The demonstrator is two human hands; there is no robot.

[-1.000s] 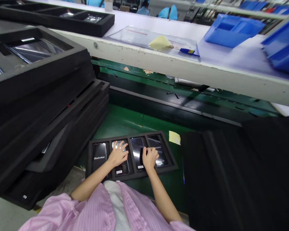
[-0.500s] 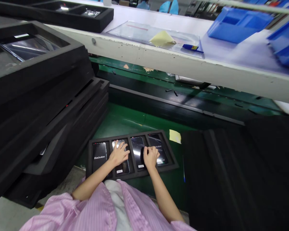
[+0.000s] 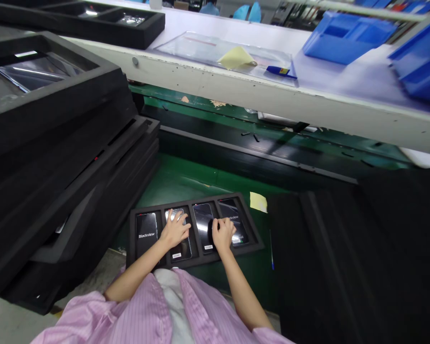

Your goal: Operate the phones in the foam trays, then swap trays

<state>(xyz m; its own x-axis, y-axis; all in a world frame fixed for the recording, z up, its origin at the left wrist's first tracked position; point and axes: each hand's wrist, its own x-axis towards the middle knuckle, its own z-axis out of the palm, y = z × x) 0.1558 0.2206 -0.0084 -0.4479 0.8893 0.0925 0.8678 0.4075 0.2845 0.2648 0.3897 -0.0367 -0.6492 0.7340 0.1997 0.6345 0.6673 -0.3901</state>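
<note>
A black foam tray (image 3: 196, 261) lies in front of me with several smartphones in its slots. My left hand (image 3: 175, 232) rests over the second smartphone (image 3: 182, 248) from the left, fingers spread across its dark screen. Curled at the divider between the third smartphone (image 3: 203, 224) and the rightmost smartphone (image 3: 241, 234) is my right hand (image 3: 222, 234); whatever its fingers hold, if anything, is hidden. The leftmost smartphone (image 3: 146, 227) and the rightmost one show a lit "Blackview" logo. Small white labels sit low on the two middle screens.
Stacked black foam trays (image 3: 103, 143) rise at the left, and dark foam (image 3: 329, 258) fills the right. A yellow note (image 3: 258, 202) and a pen (image 3: 272, 251) lie on the green surface. Above runs a white shelf (image 3: 208, 79) with blue bins (image 3: 346, 40).
The view has shifted slightly. Both hands stay at the same places on the tray, and a small green mark now shows low on the rightmost smartphone's screen.
</note>
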